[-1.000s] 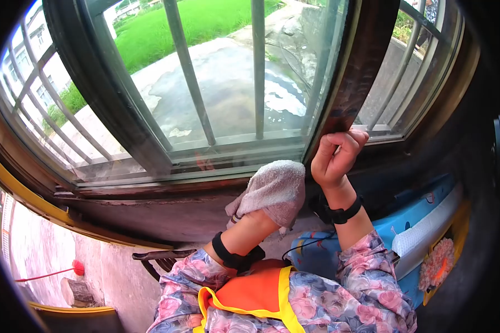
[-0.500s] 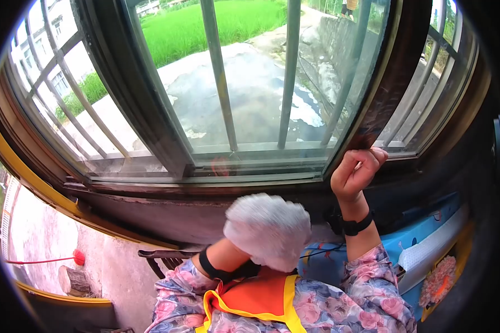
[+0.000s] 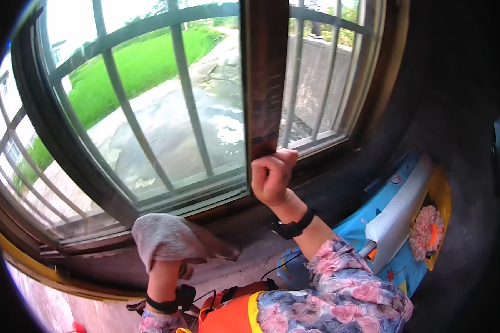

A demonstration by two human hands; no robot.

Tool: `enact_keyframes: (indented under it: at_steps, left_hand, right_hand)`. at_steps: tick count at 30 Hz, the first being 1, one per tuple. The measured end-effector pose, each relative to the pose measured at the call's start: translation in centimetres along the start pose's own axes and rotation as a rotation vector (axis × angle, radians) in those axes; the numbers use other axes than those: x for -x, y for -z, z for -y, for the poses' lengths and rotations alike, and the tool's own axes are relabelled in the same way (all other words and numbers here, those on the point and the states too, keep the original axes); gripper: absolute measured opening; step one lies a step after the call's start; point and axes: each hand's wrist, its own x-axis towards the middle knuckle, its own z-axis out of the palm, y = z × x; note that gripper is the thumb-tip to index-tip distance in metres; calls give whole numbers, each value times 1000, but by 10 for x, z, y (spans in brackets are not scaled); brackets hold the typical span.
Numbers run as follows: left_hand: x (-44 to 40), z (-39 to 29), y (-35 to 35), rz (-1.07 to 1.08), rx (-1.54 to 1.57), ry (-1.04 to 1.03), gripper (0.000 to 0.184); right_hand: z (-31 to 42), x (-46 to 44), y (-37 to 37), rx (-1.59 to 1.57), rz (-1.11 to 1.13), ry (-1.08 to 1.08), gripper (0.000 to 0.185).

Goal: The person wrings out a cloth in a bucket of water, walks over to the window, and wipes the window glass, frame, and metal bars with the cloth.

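Observation:
A greyish cloth (image 3: 164, 238) is draped over my left hand (image 3: 178, 266), low in front of the window's lower frame; most of the fingers are hidden beneath it, and a loose end trails to the right. My right hand (image 3: 272, 175) is closed at the bottom of the dark upright window post (image 3: 265, 83), its curled fingers touching the post's edge. Left of that post is a glass pane (image 3: 150, 122) with metal bars behind it. Dark bands circle both wrists.
At the lower right are a blue patterned cover (image 3: 350, 227), a white roll (image 3: 397, 216) and a pink fluffy flower-like item (image 3: 426, 233) on yellow. A dark wall (image 3: 461, 111) stands at the right. Outside are green field and paving.
The view has turned to the right. My left hand, with the cloth, has moved from in front of my body to the left, near the window's lower frame. My right hand remains at the post.

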Motion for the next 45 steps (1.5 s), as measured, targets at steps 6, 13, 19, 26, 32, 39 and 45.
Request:
enact_keyframes:
  at_steps: [6,13,19,26,32,39,45]
  left_hand:
    - [11,-15,53,309,-525,187,43]
    - [53,-6,39,-652,-196,-201,20]
    - [61,-30,77,-174,702,-433,26]
    - [72,-1,23,-339,573,-563,22]
    - [93,-3,-4,16,921,-388,29]
    - [77,1,-71,-130,1440,-82,17]
    - [77,22,-88,-376,1368,138,23]
  right_hand:
    - [24,-9,19,47,157,-147,10]
    - [123,61,58,-878,1294,-568,66]
    - [121,82,46,-856,1339,-790,27]
    - [96,24,83,-1491,441,-1316,15]
    - [103,-12,102,-1470,164,-1342,19]
    - [128,-36,82,-1594,144,-1268,21]
    - [133,-35,80,-1597,141,-1317,24]
